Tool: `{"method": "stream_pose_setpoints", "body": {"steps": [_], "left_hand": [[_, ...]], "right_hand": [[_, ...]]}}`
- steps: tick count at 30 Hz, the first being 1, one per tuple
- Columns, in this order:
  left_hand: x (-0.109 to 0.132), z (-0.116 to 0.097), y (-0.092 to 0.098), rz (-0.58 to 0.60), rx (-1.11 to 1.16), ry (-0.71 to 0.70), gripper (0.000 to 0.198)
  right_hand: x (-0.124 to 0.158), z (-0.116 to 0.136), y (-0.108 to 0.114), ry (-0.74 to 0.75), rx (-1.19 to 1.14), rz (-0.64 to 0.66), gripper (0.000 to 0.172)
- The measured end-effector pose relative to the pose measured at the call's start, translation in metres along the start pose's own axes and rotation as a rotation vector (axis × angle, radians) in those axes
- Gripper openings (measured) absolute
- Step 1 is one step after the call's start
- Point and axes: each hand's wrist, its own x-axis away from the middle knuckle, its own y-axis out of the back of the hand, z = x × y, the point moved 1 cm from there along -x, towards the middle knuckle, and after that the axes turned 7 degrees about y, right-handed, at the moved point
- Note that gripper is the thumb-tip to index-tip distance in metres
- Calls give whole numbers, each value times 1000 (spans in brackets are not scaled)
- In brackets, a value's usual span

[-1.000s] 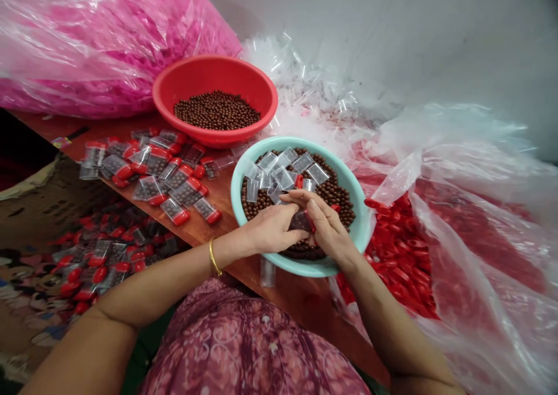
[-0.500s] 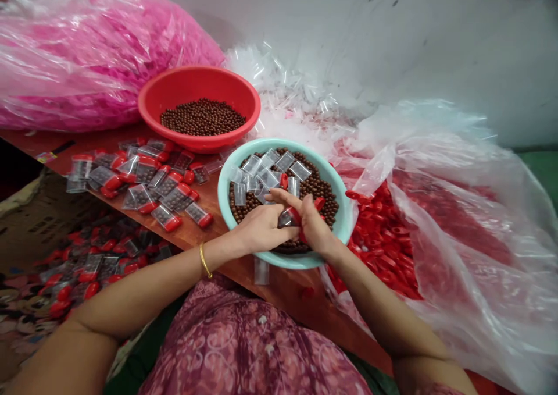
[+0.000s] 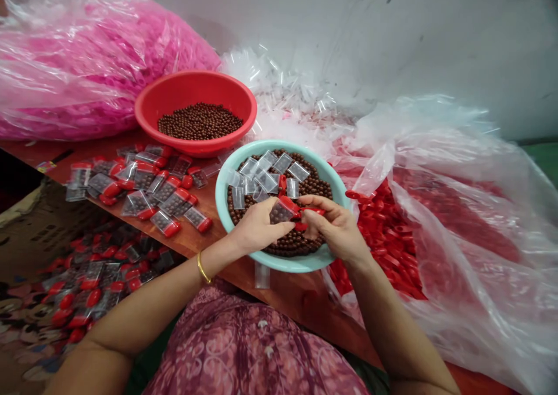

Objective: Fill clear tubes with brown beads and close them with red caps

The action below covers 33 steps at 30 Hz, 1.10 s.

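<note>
Your left hand (image 3: 257, 226) grips the clear box (image 3: 279, 211) and your right hand (image 3: 342, 227), just uncupped from it, pinches red caps (image 3: 315, 210) alongside, so the box looks capped, all above the mint bowl (image 3: 221, 200).

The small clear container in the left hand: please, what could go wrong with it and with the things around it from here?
The container could slip from the left hand and drop among the brown beads in the light blue bowl. The loose clear case lies close to the near edge of the table, so a bump might knock it off. Some red-capped containers also lie near that edge and might be nudged over.
</note>
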Motion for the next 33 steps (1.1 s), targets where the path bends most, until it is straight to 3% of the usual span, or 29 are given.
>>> {"method": "stream_pose_setpoints", "body": {"steps": [2,5,11,16,21,25,27,31,33], "left_hand": [[1,-1,0,11,-127,-58,18],[1,-2,0,4,-243,-76,15],[0,-3,0,-82,-34,-45,22],[-1,0,1,-65,85,-86,32],[-1,1,0,-96,-13,-61,18],[0,1,0,-120,-87,-36,12],[1,0,0,-112,-131,-30,11],[2,-3,-1,-58,-232,-61,9],[3,-5,-2,-35,-266,-85,8]], "right_hand": [[-4,2,-4,99,-42,-89,40],[-13,4,-15,185,-53,-84,40],[-14,8,-16,298,90,-39,33],[0,5,-8,525,499,89,29],[11,-3,-11,826,985,74,42],[13,-3,-10,946,1293,84,49],[14,-2,-7,977,1272,138,53],[15,-3,2,997,1021,290,56],[16,-5,5,1009,985,296,57]]}}
